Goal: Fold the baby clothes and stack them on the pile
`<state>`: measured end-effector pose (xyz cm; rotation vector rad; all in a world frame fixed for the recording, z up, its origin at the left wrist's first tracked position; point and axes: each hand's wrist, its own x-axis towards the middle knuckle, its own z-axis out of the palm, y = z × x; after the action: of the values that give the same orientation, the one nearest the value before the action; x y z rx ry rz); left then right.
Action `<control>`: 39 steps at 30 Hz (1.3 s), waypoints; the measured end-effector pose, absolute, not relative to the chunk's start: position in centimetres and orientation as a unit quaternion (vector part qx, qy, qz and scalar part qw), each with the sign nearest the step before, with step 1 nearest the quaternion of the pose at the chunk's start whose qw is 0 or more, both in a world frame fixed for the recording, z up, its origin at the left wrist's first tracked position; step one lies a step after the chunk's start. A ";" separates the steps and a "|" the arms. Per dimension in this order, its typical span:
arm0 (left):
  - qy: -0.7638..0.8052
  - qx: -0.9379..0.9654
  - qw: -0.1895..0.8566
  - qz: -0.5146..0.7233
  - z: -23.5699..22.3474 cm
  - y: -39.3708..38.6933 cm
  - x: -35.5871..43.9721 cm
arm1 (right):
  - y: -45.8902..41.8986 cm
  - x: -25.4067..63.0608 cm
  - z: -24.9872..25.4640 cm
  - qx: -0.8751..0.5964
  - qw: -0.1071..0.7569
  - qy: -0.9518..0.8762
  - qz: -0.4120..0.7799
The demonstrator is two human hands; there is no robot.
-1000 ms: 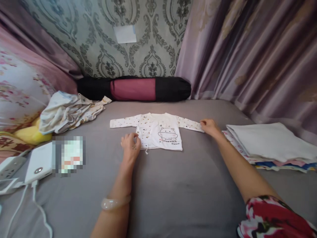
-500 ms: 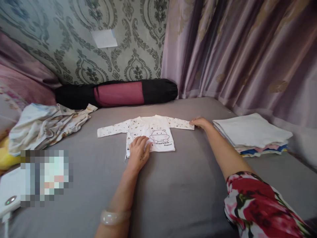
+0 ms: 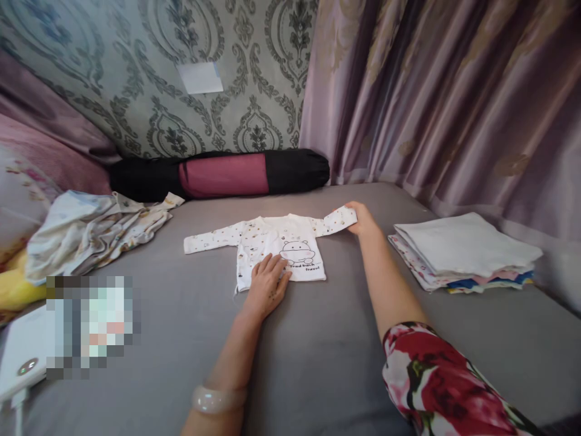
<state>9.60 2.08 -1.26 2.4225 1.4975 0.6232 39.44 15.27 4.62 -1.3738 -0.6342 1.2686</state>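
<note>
A small white baby shirt (image 3: 267, 233) lies spread on the grey sheet, a cartoon hippo and lettering on its front and small prints on both sleeves. My left hand (image 3: 269, 284) rests flat on the lower front, its fingers stretched out and covering part of the lettering. The cuff of the shirt's right-side sleeve is gripped by my right hand (image 3: 361, 219), which holds it raised off the sheet. The opposite sleeve lies straight out to the left.
On the right is a stack of folded clothes (image 3: 467, 245). Crumpled clothes (image 3: 86, 233) lie at the left, above a white device (image 3: 27, 351) with a cable. A long black and maroon bag (image 3: 222, 174) lies along the patterned wall.
My right hand has lifted the sleeve end, bending it upward from where it lay flat. My left hand stays on the shirt front, its fingers now flatter. The view has shifted slightly.
</note>
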 end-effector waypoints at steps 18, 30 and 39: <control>0.504 0.828 0.111 0.221 -1.5 2.0 9.6 | 17.8 29.0 6.2 -0.460 0.645 -0.193 0.578; 0.521 0.809 0.090 0.258 -1.9 2.4 9.2 | 18.1 21.6 1.8 -0.701 0.499 -0.419 0.291; 0.517 0.814 0.094 0.247 -2.3 2.4 9.0 | 17.4 19.8 -0.7 -0.719 0.391 -0.536 0.206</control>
<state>9.04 2.41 -2.32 2.4136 1.5339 0.7340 19.76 17.37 -0.70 -1.8255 -1.3627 0.5243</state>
